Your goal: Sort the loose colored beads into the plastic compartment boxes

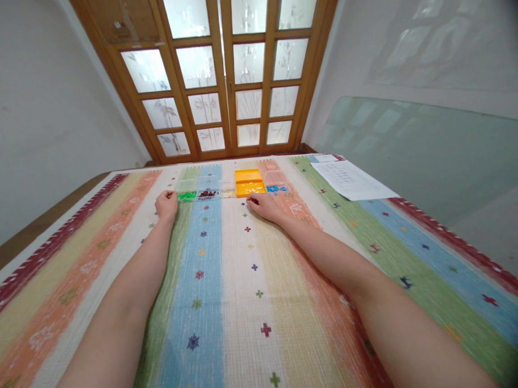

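My left hand (166,205) rests on the cloth with its fingers curled closed, beside a clear case holding small green pieces (186,196). Whatever those fingers may hold is hidden. To the right along the same row lie dark red pieces (208,194) and a few pale yellow ones (228,194). An open orange-yellow box (249,175) stands with its lid tilted back and small whitish pieces inside. Just in front of it, my right hand (263,206) has its fingertips pinched together; anything in them is too small to name. Blue pieces (276,189) lie in a clear case right of the box.
A striped, patterned tablecloth (241,308) covers the table. White printed sheets (354,180) lie at the far right. Behind the table's far edge are wooden doors (227,76) with frosted panes, and a glass panel (427,154) leans along the right wall.
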`<state>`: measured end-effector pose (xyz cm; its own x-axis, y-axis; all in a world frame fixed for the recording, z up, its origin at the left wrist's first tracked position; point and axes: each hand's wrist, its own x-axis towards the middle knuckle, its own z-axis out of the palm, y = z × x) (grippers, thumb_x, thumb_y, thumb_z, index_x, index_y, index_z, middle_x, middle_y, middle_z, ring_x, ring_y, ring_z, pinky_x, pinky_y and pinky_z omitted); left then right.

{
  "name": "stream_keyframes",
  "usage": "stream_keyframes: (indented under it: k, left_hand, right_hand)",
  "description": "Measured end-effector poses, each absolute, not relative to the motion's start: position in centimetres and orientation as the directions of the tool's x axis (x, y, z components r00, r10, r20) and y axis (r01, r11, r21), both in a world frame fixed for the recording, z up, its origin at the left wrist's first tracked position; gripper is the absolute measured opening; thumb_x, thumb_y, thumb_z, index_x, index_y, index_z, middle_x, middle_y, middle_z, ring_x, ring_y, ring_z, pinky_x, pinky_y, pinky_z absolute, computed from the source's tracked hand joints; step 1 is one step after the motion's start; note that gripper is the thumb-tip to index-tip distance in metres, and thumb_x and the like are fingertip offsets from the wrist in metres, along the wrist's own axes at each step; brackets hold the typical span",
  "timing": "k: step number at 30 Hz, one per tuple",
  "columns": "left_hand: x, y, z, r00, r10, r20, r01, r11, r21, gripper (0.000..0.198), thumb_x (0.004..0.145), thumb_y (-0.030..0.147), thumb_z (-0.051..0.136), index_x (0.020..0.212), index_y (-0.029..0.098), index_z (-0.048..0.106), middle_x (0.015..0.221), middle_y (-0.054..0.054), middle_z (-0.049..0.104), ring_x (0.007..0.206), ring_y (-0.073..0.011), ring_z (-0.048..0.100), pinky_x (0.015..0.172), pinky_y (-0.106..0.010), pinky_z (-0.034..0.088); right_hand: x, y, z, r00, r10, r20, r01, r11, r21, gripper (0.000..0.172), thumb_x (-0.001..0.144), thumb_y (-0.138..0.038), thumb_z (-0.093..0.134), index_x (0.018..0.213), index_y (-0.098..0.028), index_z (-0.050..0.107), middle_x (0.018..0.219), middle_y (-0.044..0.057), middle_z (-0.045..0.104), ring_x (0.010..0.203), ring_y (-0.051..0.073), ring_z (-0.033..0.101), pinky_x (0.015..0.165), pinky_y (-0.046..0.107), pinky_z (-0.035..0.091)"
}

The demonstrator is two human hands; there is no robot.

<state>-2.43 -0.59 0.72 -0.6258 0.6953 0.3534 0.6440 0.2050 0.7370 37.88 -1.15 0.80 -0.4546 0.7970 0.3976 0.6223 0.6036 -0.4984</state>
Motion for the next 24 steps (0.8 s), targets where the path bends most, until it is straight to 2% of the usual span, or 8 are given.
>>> stream_keyframes:
  k: [15,24]
  left_hand:
    - [-2.36,-0.25,0.12,-0.557,0.732,0.392,0.706,0.171,0.687,0.027,0.089,0.033,0.057,0.101,0.019,0.076,0.097,-0.006,0.077,0.093,-0.0242,0.067,0.087,-0.034,0.049]
    - [-2.39,-0.38,0.27,-0.473,0.768,0.431,0.781,0.140,0.608,0.030,0.086,0.029,0.054,0.102,0.017,0.076,0.102,-0.012,0.075,0.097,-0.0258,0.065,0.094,-0.036,0.049]
  right_hand:
    - [37.78,-1.62,1.25,-0.451,0.801,0.394,0.620,0.598,-0.507,0.018,0.098,-0.022,0.056,0.093,-0.019,0.073,0.094,0.005,0.077,0.083,0.019,0.065,0.073,0.026,0.041]
    - [37.73,-1.59,1.29,-0.414,0.825,0.385,0.634,0.565,-0.528,0.018,0.098,-0.025,0.057,0.095,-0.020,0.074,0.097,0.006,0.077,0.085,0.020,0.066,0.076,0.028,0.043]
